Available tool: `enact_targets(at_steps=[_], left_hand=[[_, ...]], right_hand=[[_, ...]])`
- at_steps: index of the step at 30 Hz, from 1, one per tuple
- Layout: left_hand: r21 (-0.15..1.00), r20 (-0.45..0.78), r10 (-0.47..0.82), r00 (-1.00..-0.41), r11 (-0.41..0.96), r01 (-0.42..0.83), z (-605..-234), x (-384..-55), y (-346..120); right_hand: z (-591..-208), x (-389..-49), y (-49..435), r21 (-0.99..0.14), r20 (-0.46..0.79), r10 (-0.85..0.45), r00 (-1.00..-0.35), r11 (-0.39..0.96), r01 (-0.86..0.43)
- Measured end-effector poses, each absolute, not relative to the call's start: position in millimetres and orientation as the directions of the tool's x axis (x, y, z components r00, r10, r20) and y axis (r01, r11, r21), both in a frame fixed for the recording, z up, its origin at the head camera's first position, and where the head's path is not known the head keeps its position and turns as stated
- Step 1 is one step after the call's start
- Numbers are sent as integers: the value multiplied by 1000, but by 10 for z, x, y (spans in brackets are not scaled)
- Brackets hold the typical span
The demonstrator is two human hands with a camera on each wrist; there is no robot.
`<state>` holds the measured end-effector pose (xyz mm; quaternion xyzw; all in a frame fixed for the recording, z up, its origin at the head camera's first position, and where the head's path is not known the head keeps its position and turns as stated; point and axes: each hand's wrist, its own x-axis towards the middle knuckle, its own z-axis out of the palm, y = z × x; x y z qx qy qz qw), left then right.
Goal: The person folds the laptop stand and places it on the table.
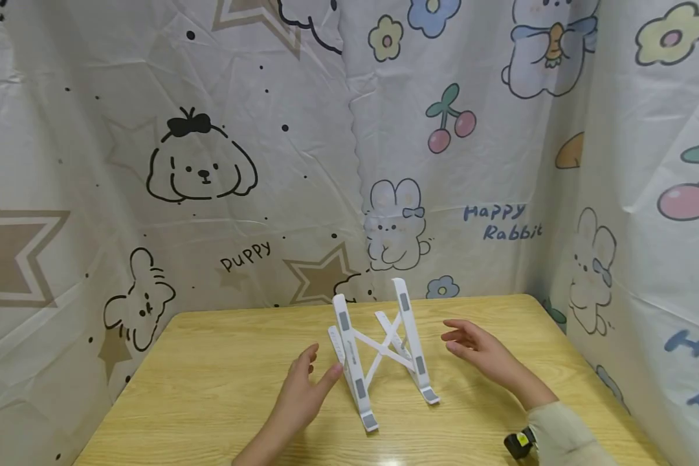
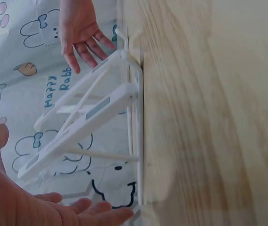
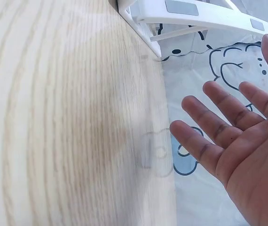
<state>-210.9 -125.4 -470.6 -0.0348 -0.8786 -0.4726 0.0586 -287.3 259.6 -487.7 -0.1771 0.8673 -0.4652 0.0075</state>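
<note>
A white folding laptop stand (image 1: 354,360) with grey pads stands unfolded on the table, its two rails tilted up and joined by crossed bars. Just left of it is my left hand (image 1: 304,393), fingers loosely bent and holding nothing; the thumb tip comes close to the near rail, and whether it touches I cannot tell. My right hand (image 1: 482,353) hovers to the right of the stand, apart from it, palm turned inward. In the right wrist view the right hand's fingers (image 3: 214,117) are spread and relaxed, with nothing in them.
The wooden table (image 1: 210,375) carries the stand near its middle. A printed curtain (image 1: 303,194) hangs behind the far edge and along both sides. A black strap-mounted device (image 1: 520,444) sits at the right sleeve.
</note>
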Motion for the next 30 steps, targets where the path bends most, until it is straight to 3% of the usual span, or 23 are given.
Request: enact_targets(at_steps=[13,30], left_hand=[[959,19,-14,-1000,285,15,-4762,-2137,-1144],[997,-36,-42,-998,73,-39,-4900,-2206,-966]], right_hand=[[-4950,-2987,2550,-922,61,-413,-908,324,-210],[-5034,-3088,2374,-965,23,-454,-891,222,-138]])
